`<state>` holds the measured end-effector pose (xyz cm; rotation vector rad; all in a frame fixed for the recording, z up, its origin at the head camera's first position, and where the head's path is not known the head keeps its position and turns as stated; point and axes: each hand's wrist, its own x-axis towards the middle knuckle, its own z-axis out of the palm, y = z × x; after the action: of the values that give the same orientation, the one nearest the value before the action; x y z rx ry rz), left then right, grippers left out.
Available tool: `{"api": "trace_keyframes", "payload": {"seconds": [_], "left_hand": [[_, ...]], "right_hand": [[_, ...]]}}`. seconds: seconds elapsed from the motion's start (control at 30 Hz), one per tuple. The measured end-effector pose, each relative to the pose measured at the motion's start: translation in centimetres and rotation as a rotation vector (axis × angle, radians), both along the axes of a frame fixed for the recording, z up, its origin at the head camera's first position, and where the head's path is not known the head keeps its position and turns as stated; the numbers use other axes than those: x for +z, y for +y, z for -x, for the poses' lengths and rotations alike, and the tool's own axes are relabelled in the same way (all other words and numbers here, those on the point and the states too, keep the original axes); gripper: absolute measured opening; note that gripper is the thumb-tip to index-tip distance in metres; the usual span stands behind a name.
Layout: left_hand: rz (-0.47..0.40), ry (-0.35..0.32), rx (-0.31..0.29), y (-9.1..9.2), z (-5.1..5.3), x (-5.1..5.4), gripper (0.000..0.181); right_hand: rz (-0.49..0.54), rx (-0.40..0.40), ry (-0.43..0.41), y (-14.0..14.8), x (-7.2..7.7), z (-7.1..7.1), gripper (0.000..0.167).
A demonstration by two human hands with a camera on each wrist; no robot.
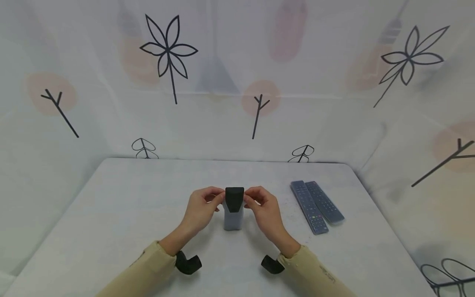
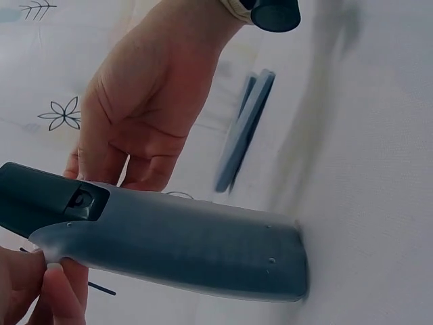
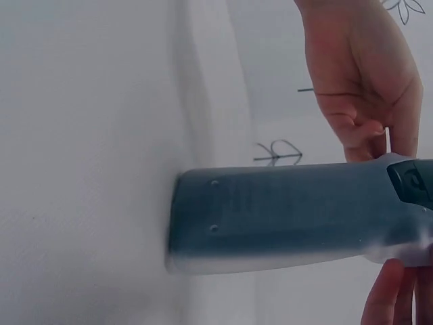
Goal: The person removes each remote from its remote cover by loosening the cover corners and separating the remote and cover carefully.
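Standing Tall, Held From Both Sides

Closest to us, two tan sleeves (image 1: 142,268) reach in from the bottom, with a dark piece (image 1: 188,265) near each wrist. The arms (image 1: 291,243) slant inward like the sides of a tent, so they can meet at one spot. The left hand (image 1: 198,208) and the right hand (image 1: 266,208) are about level. We see each one pinching an edge of the see-through cover (image 1: 233,222), up near its top, with thumb and fingers close together.

The cover stands on its end in the middle of the desk (image 1: 148,194), with its bottom touching. What looks to us like a dark remote (image 1: 234,198) sticks out of the top. We think it stands this way so the desk carries the weight, and one hand on each side should stop it from tipping.

Off to the right, two more remotes (image 1: 309,207) lie close together, well away from the arms, so we guess they won't get bumped. Farthest back hangs a cloth (image 1: 222,123) with flowers drawn on it
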<state>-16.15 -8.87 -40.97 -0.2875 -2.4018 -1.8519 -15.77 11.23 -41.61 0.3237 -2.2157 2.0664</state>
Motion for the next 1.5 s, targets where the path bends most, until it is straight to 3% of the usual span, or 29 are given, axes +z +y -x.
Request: {"api": "trace_keyframes", "payload": {"seconds": [0.27, 0.57, 0.8, 1.23, 1.5], "left_hand": [[-0.052, 0.009, 0.004, -0.2, 0.0, 0.2, 0.011], [0.014, 0.01, -0.031, -0.8, -0.4, 0.6, 0.015], [0.012, -0.003, -0.066, -1.1, -0.4, 0.9, 0.024], [0.157, 0.053, -0.092, -1.4, -0.8, 1.0, 0.027], [0.202, 0.082, -0.09, -1.5, -0.7, 0.3, 0.027]], "right_hand": [[-0.021, -0.018, 0.003, -0.2, 0.1, -0.1, 0.014], [-0.171, -0.083, 0.015, -0.2, 0.5, -0.7, 0.017], [-0.18, -0.09, 0.042, -0.1, 0.8, -1.0, 0.02], [-0.292, -0.092, 0.082, 0.2, 0.6, -1.4, 0.025], [-0.304, -0.079, 0.11, 0.3, 0.0, -1.4, 0.026]]}}
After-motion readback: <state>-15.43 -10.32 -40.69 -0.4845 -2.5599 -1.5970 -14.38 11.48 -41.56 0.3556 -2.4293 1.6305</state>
